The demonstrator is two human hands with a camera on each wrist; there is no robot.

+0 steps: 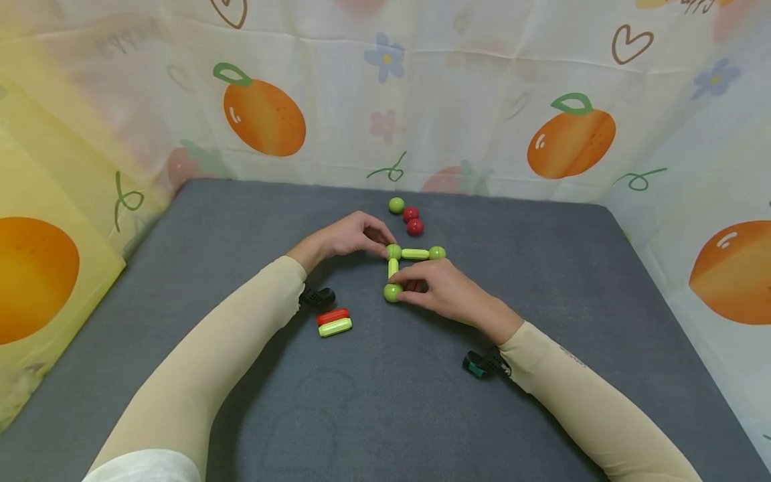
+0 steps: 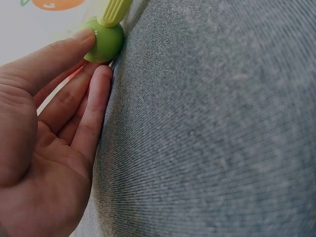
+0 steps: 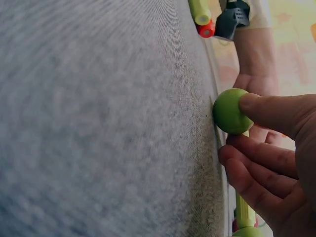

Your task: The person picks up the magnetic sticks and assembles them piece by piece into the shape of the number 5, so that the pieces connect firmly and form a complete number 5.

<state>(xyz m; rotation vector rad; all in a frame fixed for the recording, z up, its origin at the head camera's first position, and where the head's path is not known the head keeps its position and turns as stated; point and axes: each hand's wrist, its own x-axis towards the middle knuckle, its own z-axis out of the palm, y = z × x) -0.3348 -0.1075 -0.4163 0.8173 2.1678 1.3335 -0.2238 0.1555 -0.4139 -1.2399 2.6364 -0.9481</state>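
Note:
An L-shaped piece made of green balls and yellow-green rods lies on the grey table. My left hand [image 1: 351, 235] pinches the corner ball [image 1: 394, 252] between thumb and fingers; the left wrist view shows the same green ball [image 2: 106, 43] with a rod on it. One rod [image 1: 415, 254] runs right from that corner to another green ball [image 1: 437, 253]. A second rod [image 1: 393, 268] points toward me, partly covered by my right fingers. At its near end my right hand [image 1: 446, 288] pinches a green ball [image 3: 230, 111], thumb on one side and fingers on the other.
Behind the piece sit a loose green ball [image 1: 396, 205] and two red balls [image 1: 411, 213]. A red rod [image 1: 333, 316] and a yellow-green rod [image 1: 334, 327] lie side by side near my left forearm. A fruit-printed cloth [image 1: 464, 87] hangs along the table's back edge.

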